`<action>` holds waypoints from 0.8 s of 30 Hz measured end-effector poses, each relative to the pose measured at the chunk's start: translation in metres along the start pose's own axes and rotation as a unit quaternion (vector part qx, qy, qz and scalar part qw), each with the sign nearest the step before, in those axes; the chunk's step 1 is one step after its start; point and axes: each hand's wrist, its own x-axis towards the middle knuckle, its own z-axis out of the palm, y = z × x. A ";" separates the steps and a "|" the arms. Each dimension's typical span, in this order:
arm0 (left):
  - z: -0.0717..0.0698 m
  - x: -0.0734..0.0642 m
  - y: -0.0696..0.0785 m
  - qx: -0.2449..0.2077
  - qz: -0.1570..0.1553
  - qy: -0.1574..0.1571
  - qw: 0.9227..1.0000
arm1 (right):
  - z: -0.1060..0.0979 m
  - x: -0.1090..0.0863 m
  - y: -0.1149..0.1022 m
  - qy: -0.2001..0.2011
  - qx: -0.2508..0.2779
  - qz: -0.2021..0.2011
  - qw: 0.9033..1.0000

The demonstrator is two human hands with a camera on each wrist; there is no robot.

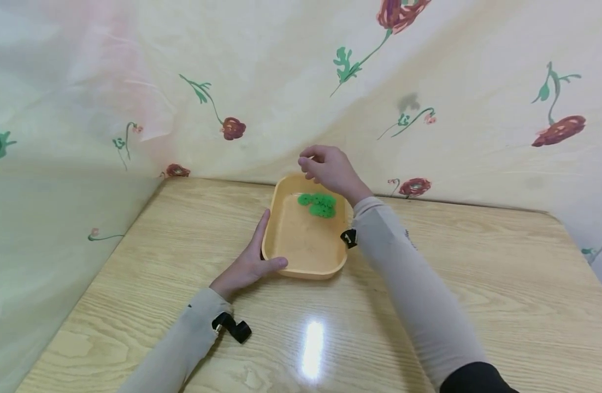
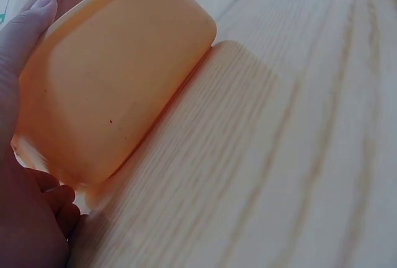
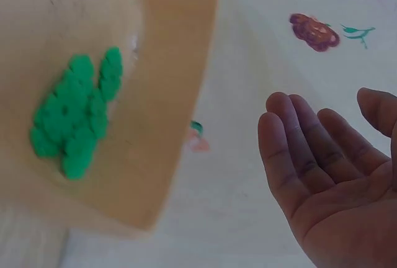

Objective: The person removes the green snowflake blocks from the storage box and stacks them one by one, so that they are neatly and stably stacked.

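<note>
A light orange plastic tray (image 1: pixel 308 245) sits on the wooden table, close to the cloth-covered wall. Toward its far end lies a cluster of small green flower-shaped pieces (image 1: pixel 323 206), some overlapping, seen closer in the right wrist view as a green heap (image 3: pixel 65 113). My left hand (image 1: pixel 252 265) holds the tray's near left corner, thumb along the near wall and index finger up the left side. Its other fingers (image 2: pixel 59 200) bend low against the tray wall. Above the tray's far rim hovers my right hand (image 1: pixel 330 168), fingers loosely bent, the palm (image 3: pixel 347 218) bare.
Behind the tray rises a pale cloth (image 1: pixel 281 82) printed with red flowers, and it also covers the left side. The table (image 1: pixel 478 273) extends to both sides of the tray. A light reflection shines on its near part.
</note>
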 end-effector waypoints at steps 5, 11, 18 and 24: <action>0.001 -0.001 0.000 0.001 0.000 -0.003 1.000 | 0.013 0.008 0.013 0.005 0.014 0.024 1.000; 0.000 -0.002 0.000 0.015 -0.002 0.001 1.000 | 0.022 0.013 0.023 0.015 0.005 0.034 0.999; 0.000 -0.001 0.000 0.021 -0.002 -0.008 1.000 | 0.032 0.015 0.043 0.022 -0.054 0.024 0.998; -0.001 -0.002 0.000 0.035 -0.008 0.002 0.999 | 0.039 0.016 0.059 -0.002 -0.152 0.034 0.988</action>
